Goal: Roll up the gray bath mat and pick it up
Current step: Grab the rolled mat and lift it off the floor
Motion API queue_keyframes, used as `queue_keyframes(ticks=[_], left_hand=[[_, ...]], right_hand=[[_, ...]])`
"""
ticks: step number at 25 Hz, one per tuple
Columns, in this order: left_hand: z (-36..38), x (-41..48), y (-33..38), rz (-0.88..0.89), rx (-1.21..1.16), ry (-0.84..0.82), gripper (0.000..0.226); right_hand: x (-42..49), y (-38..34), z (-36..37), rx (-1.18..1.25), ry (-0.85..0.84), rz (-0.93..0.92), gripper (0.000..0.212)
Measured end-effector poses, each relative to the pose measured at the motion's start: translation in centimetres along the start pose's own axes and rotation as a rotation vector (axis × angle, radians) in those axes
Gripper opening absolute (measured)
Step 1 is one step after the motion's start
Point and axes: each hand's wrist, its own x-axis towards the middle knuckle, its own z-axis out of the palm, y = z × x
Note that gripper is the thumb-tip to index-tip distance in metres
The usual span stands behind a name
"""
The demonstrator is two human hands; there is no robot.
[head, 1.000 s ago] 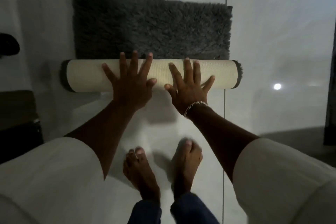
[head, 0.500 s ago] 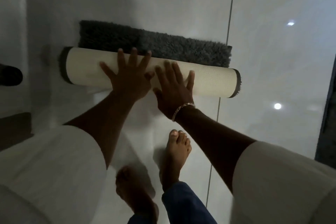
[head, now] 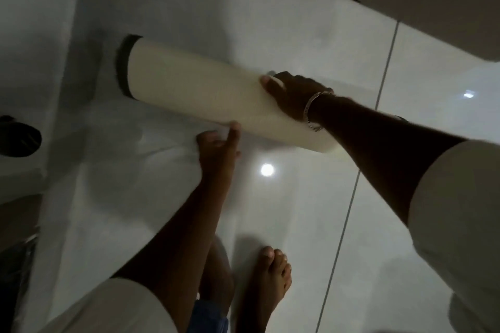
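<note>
Mat rolled | right hand grips it, hiding end | left hand fingertips underneath

Glossy tiled floor; bath mat roll shows matt cream backing, shaggy gray edge.

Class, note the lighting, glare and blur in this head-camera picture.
Head view: dim overall; round lamp glare on the glossy floor and a smaller one at right; motion blur softens the rolled mat and both hands; lines bend from wide-angle distortion.
</note>
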Motion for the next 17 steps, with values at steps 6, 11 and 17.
queue_keyframes(ticks=[6, 11, 17], left_hand=[[2.2, 1.3, 4.5, -0.019, -0.401, -0.423, 0.083], [-2.2, 0.4, 15.2, 0.324, -0.431, -0.374, 0.073], [-8.3, -2.6, 30.6, 0.539, -0.258, -0.228, 0.095]], right_hand=[[0.7, -1.1, -4.8, 0.474, -0.087, -0.036, 0.062], [-2.8, -8.9, -10.9, 1.358, -0.127, -0.124, 0.035], [-4.0, -21.8, -24.0, 1.344, 0.088, -0.232, 0.041]])
